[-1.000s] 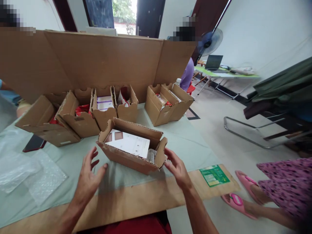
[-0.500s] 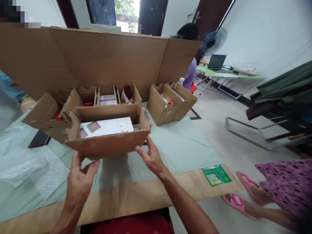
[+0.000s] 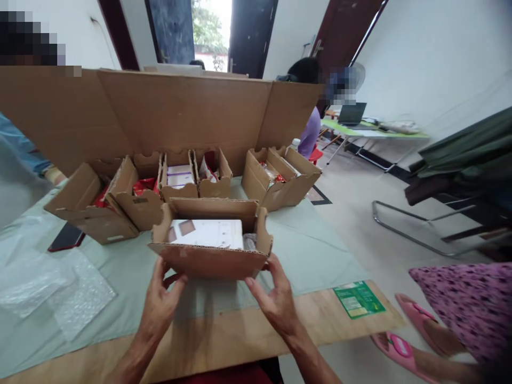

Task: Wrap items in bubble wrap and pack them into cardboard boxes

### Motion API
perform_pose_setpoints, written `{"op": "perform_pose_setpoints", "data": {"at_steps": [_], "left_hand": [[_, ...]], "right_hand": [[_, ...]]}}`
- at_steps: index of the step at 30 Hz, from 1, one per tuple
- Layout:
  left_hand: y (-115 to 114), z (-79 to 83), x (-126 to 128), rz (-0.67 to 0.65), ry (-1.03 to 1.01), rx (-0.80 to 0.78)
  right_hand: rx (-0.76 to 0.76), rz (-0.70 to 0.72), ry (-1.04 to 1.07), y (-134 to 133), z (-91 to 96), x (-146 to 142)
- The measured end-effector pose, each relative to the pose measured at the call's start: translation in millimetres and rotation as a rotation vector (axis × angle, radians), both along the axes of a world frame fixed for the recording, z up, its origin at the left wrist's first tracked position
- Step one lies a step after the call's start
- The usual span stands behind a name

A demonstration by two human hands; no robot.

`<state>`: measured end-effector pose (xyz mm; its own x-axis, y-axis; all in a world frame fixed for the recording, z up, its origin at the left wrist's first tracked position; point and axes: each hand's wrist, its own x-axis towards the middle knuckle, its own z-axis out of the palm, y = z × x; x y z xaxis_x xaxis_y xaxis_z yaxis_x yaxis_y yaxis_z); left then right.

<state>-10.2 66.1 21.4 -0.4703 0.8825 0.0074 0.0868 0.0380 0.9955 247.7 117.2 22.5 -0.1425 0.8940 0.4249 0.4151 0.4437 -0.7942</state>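
Note:
Between my two hands is an open cardboard box (image 3: 208, 262). A white carton (image 3: 206, 233) lies in it, with something grey and wrapped (image 3: 250, 242) at its right end. My left hand (image 3: 162, 301) grips the box's lower left corner, thumb on the front and fingers round the side. The lower right corner is held the same way by my right hand (image 3: 276, 298). Whether the box's bottom touches the cloth I cannot tell. Just behind it stand a cardboard bin with red packets (image 3: 146, 186), a bin with white-and-purple boxes (image 3: 180, 177) and a bin with a red-and-white bag (image 3: 210, 168).
A tall cardboard panel (image 3: 184, 109) stands behind the bins. More bins are at left (image 3: 92, 213) and right (image 3: 276, 184). Bubble wrap (image 3: 80, 290) and a phone (image 3: 66, 237) lie at left, a green card (image 3: 359, 298) at the front right edge. Other people are nearby.
The box, in both my hands, has moved to the right and nearer to me, away from the left-hand bins. It now sits more level and squarer to me.

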Motion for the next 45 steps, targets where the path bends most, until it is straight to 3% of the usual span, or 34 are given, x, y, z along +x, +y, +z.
{"op": "perform_pose_setpoints", "data": {"at_steps": [5,9,13,16,20,29,38,42,45], "left_hand": [[62.2,-16.2,53.0,-0.303,-0.053,0.062],[90.5,-22.6,87.6,-0.359,-0.062,0.121],[87.4,-26.7,104.0,-0.285,0.03,0.083],[86.5,-33.0,112.2,-0.24,0.082,0.065],[102.5,-38.5,126.6,-0.252,0.066,0.088],[123.7,-43.2,157.8,-0.293,0.065,0.117],[162.3,-45.9,140.2,-0.248,0.043,0.155],[195.4,-45.3,127.1,-0.202,0.042,0.133],[205.0,-50.2,116.8,-0.172,0.055,0.1]], "right_hand": [[0.086,-0.277,-0.165,-42.9,-45.5,73.6],[0.012,-0.366,-0.157,-64.7,-74.7,86.9],[-0.187,-0.452,-0.007,-30.2,-71.7,91.1],[-0.288,-0.27,0.074,7.8,-62.1,97.4],[-0.188,-0.134,0.116,42.1,-57.5,94.1],[-0.096,-0.199,0.086,72.0,-63.0,97.3],[-0.048,-0.278,-0.09,95.4,-42.3,66.0],[-0.062,-0.362,-0.176,134.8,-34.1,38.2],[-0.089,-0.413,-0.207,173.9,-31.0,16.8]]}}
